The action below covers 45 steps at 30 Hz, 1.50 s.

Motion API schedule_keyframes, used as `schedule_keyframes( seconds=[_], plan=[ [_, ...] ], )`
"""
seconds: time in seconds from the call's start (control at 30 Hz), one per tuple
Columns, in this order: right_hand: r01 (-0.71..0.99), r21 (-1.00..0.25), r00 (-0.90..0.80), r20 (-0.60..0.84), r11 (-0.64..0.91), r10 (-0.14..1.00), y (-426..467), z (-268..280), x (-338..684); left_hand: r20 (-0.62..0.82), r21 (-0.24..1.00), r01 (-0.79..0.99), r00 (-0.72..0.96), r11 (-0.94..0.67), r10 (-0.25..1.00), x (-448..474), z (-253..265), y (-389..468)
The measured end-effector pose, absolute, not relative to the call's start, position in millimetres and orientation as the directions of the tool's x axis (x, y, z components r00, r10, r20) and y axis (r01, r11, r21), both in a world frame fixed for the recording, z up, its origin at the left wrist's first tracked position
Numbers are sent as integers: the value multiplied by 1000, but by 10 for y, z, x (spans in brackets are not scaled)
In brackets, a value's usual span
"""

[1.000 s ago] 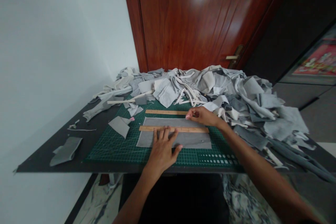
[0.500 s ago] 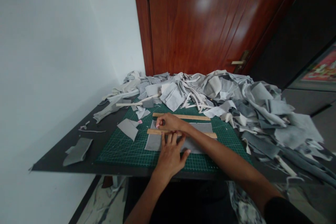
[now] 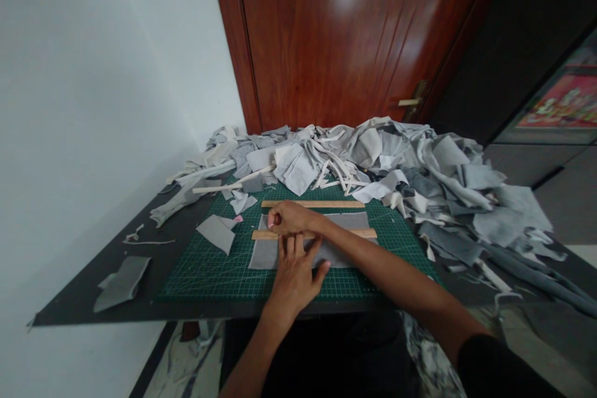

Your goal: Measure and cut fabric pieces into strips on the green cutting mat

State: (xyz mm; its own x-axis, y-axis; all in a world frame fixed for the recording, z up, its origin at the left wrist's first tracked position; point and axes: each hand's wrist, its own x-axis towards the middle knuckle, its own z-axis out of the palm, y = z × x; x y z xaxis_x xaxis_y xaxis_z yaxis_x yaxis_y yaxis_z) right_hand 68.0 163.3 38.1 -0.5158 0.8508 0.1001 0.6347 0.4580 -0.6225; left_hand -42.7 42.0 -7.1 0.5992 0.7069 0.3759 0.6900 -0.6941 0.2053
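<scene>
My left hand [image 3: 296, 270] lies with its fingers spread, the fingertips pressing on the lower wooden ruler [image 3: 368, 233]. That ruler crosses a grey fabric rectangle [image 3: 263, 255], which lies flat on a green cutting mat [image 3: 200, 283]. Just beyond it, my right hand [image 3: 293, 217] reaches over from the right, its fingers closed in a pinch at the ruler's far side. A small pink piece shows at its fingertips; its kind is too small to make out. Another wooden ruler [image 3: 326, 204] lies along the fabric's far side.
Heaped grey and white fabric scraps [image 3: 373, 143] line the back and right of the black table [image 3: 60, 298]. On the mat's left lies a pale scrap [image 3: 217, 233] beside a pink bit [image 3: 239, 219]. A folded grey piece [image 3: 124, 283] rests at the left edge.
The whole view has shifted, so the table and hands appear slightly further left. Both hands keep nearly the same place on the fabric and ruler.
</scene>
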Motion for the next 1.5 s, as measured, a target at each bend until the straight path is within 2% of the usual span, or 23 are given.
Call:
schedule_keyframes(
  seconds=[0.3,0.53,0.67,0.83,0.93,1.17,1.5],
  plan=[
    [645,-579,-574,64,499,817,1567,474,1029,332,179,705,613,-686,717,-428,-39,427],
    [684,-573,-527,39,452,849,1242,422,1779,360,184,700,606,-690,710,-419,-81,416],
    [719,-587,-464,-5,372,886,1044,388,2203,348,173,704,610,-689,712,-420,-111,422],
    [723,-590,-459,-23,358,888,943,419,2415,351,165,710,607,-685,714,-418,-117,422],
    [714,-584,-483,-12,386,875,976,454,2335,345,160,716,604,-679,718,-414,-107,413],
    [593,-657,-470,187,465,863,1303,395,1555,326,174,716,606,-676,726,-410,-63,390],
    [558,-692,-519,139,458,843,1647,286,649,333,229,709,587,-667,738,-407,-30,350]
  ],
)
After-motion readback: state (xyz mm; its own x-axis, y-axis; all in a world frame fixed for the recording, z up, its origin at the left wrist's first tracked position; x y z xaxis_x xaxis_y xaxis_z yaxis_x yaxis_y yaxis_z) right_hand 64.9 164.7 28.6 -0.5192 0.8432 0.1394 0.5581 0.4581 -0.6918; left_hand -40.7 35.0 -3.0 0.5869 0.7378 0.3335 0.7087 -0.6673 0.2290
